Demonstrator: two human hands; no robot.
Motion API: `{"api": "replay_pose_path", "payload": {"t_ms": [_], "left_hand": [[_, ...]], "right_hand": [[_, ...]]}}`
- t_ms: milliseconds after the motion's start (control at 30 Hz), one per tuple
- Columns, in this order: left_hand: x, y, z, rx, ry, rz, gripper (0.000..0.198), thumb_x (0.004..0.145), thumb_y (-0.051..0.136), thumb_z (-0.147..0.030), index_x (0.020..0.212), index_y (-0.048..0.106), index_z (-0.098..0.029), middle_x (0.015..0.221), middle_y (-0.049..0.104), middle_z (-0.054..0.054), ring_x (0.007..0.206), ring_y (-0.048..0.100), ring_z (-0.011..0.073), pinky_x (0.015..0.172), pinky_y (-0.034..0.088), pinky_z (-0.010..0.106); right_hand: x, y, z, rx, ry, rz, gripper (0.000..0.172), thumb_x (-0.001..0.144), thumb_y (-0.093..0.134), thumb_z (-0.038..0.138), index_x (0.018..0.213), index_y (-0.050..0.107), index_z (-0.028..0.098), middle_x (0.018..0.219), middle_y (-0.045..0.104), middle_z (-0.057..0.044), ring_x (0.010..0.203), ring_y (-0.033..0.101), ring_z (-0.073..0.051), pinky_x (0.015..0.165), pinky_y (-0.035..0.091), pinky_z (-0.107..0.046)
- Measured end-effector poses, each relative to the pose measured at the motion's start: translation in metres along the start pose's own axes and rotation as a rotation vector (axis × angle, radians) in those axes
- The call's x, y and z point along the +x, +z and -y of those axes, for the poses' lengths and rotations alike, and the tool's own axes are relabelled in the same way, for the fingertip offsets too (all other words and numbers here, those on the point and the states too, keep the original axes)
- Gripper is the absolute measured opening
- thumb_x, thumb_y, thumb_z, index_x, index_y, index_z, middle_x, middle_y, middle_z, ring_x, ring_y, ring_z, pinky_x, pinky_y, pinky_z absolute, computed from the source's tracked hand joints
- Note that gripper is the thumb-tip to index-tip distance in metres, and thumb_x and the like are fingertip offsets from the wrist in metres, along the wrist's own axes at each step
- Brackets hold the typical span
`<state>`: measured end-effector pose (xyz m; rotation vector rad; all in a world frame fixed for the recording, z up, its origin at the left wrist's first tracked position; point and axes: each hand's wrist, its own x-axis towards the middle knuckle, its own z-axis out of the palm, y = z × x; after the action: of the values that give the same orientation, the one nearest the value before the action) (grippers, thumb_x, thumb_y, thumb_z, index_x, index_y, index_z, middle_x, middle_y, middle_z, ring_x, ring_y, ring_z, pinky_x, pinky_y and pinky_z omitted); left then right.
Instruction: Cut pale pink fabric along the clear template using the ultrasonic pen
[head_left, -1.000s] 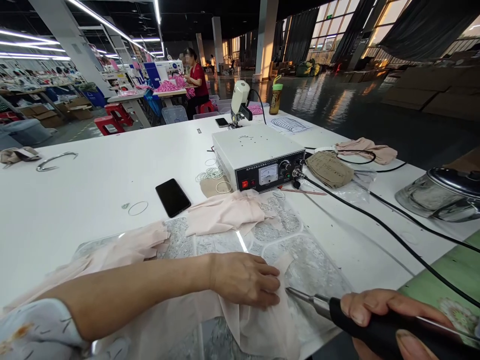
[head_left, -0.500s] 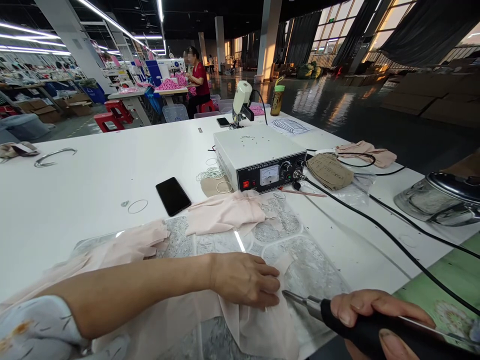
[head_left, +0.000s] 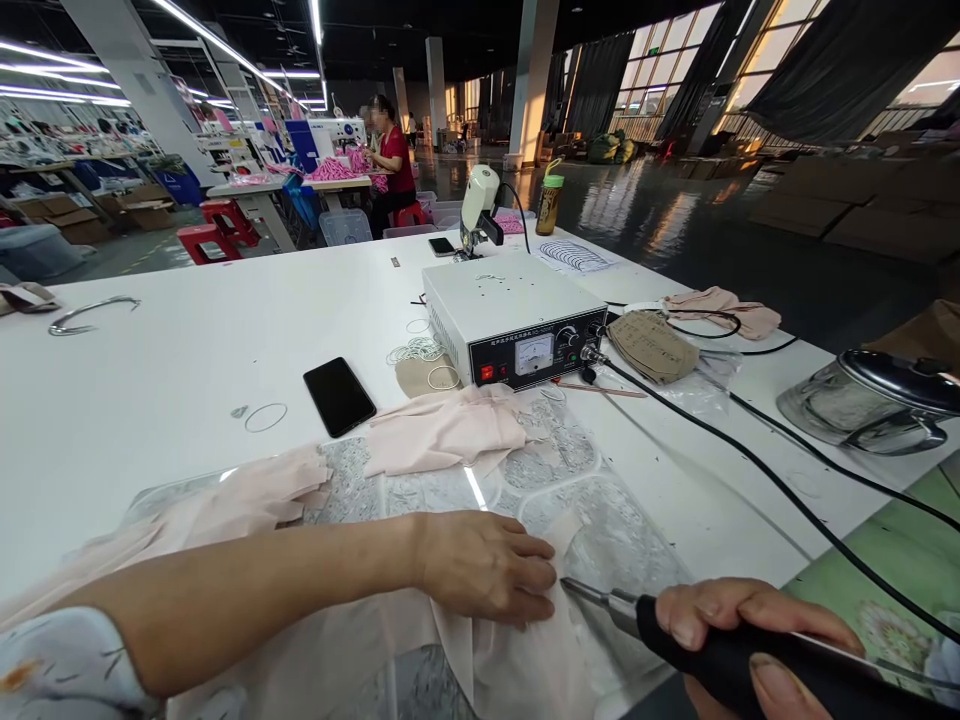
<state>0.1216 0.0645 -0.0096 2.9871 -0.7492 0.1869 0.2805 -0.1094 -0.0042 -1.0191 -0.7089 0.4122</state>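
step in hand looks to be working the cloth w/ the tool tip while the other hand pins it; can't tell if the tip is cutting or only marking, no clear line shows there

l hand [head_left: 487, 565]: palm down on the pale pink cloth [head_left: 525, 665], fingers part bent & close together, not a fist; tips press near the cloth's r edge. can't tell if it pinches any fabric underneath

r hand [head_left: 761, 608]: wrapped firmly round the black handle of the tool [head_left: 675, 635], thumb on the near side, fingers over the top. metal tip points l, just beside the l fingertips at the cloth; contact too fine to be sure of

cloth lies in front of the person, thin & see-through in places, spread over the clear mat [head_left: 630, 540], w/ a narrow bit sticking out past the l fingers. more of the same fabric: a stack [head_left: 255, 495] to the l, a crumpled pile [head_left: 442, 435] at the mat's far side, phone [head_left: 339, 397] near it. box [head_left: 517, 300] w/ meter & red switch is behind; cable [head_left: 712, 425] runs from its front off to the r, join to the tool not in view

next move prob calls for: l hand holding the cloth flat & taut, fingertips out of the tip's path, tip kept low w/ light even pressure, cable slack so it doesn't drag the r hand
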Motion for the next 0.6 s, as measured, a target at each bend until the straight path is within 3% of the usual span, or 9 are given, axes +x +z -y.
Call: {"api": "replay_pose_path", "payload": {"t_ms": [267,467,600], "left_hand": [[0.0009,-0.0015,-0.0002,-0.036,-0.029,0.088,0.017,0.099,0.058,-0.029,0.106,0.070,-0.021,0.115,0.068,0.007,0.120,0.057,0.0232,0.092,0.047,0.030],[0.0007,0.0002,0.0007,0.001,0.006,0.017,0.020,0.098,0.059,-0.029,0.108,0.071,-0.016,0.109,0.069,0.009,0.116,0.059,0.0240,0.089,0.049,0.030],[0.0008,-0.0006,0.0009,0.006,0.010,0.027,0.021,0.098,0.058,-0.029,0.109,0.071,-0.016,0.109,0.068,0.009,0.116,0.059,0.0241,0.089,0.051,0.030]], "right_hand": [[0.0032,0.0028,-0.0037,-0.005,0.032,-0.021,0.018,0.080,0.071,0.035,0.083,0.056,0.024,0.071,0.053,0.002,0.057,0.055,-0.013,0.054,0.056,-0.032],[0.0014,-0.0023,-0.0059,-0.049,0.024,0.039,0.011,0.084,0.066,0.028,0.084,0.055,0.025,0.073,0.056,0.000,0.060,0.059,-0.015,0.056,0.056,-0.033],[0.0025,-0.0008,-0.0058,-0.050,0.001,0.006,0.012,0.084,0.065,0.030,0.085,0.055,0.024,0.073,0.054,0.001,0.059,0.057,-0.014,0.056,0.056,-0.033]]}}
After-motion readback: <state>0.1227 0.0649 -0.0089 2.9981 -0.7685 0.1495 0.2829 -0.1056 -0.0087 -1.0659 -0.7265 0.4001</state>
